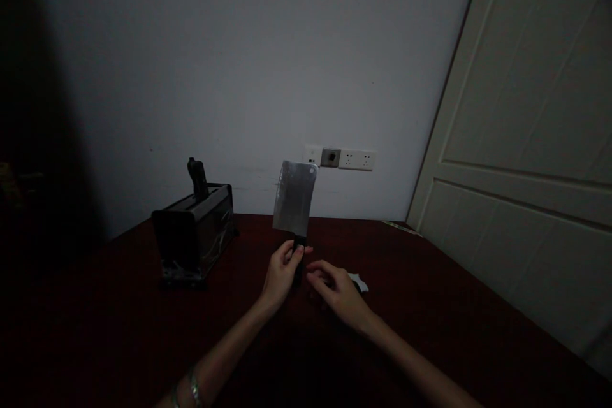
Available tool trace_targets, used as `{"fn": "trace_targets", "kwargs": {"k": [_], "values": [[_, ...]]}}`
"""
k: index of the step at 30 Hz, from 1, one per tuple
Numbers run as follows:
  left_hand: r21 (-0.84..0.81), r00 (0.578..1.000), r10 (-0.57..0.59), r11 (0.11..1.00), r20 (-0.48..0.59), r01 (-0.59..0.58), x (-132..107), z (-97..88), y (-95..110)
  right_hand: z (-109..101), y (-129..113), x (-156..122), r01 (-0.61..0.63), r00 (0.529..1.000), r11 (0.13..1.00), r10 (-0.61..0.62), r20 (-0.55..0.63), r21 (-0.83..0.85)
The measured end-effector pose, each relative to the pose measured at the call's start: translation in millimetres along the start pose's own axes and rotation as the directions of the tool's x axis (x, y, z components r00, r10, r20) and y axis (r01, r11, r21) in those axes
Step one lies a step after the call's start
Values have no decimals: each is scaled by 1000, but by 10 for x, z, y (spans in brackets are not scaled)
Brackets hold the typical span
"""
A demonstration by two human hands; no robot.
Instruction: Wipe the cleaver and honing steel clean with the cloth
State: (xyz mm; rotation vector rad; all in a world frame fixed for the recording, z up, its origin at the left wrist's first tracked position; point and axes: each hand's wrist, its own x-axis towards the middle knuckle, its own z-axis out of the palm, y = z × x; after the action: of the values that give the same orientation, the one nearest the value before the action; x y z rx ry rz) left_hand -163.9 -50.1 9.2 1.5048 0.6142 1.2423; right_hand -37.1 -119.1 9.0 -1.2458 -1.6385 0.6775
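My left hand point(282, 271) is closed around the black handle of a cleaver point(295, 197). The cleaver stands nearly upright, its broad metal blade pointing up and its hanging hole at the upper right corner. Just right of the handle is my right hand point(338, 290), fingers loosely curved and apart, with nothing visible in them. A small white piece point(358, 282), perhaps cloth or paper, shows partly from behind my right hand, with something dark beside it. Its kind is hard to make out in the dim light.
On the left of the dark red table point(268, 350) stands a black and metal toaster-like box point(215, 229), with a black handle point(197, 177) sticking up from its top. Wall sockets point(356, 160) are behind the cleaver. A pale panelled door point(521, 140) borders the right side.
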Motion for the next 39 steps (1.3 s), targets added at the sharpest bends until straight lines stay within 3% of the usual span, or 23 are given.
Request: {"fn": "trace_targets", "kwargs": {"k": [6,12,19,23,25,26,27,29,31,32,33,35,37,39], "values": [[-39,999,-33,999,-1,33,6,4,-7,193,88,151,-79,997,996,79,-5,33],[-70,994,-104,992,35,107,-10,23,-21,288,89,224,-15,999,1000,15,30,-2],[-63,992,-39,997,124,47,66,9,158,247,-86,179,92,982,991,-106,-156,-96],[149,967,-45,989,251,7,112,-133,460,26,-275,197,73,971,991,-97,-218,-116],[356,971,69,922,230,-150,153,-242,676,-130,-394,218,62,964,989,-94,-247,-136],[467,955,202,838,215,-283,183,-290,792,-212,-459,227,57,963,987,-94,-253,-150],[558,903,368,712,220,-426,220,-327,907,-292,-525,234,52,963,985,-93,-254,-165],[616,713,563,401,418,-678,316,-348,1110,-435,-656,239,31,967,980,-79,-242,-197],[525,512,545,148,664,-838,430,-292,1244,-536,-770,228,2,974,974,-54,-222,-228],[456,429,498,74,753,-887,488,-243,1280,-568,-815,217,-8,976,970,-45,-211,-242],[390,362,456,35,813,-920,543,-186,1296,-587,-851,202,-15,979,967,-38,-201,-256],[276,269,413,46,870,-960,633,-77,1284,-594,-892,167,-16,983,960,-35,-178,-279],[192,225,435,120,872,-974,688,-1,1247,-575,-898,130,-12,988,958,-33,-154,-286],[133,214,462,202,861,-970,705,30,1217,-550,-890,99,-14,990,959,-27,-140,-283]]}}
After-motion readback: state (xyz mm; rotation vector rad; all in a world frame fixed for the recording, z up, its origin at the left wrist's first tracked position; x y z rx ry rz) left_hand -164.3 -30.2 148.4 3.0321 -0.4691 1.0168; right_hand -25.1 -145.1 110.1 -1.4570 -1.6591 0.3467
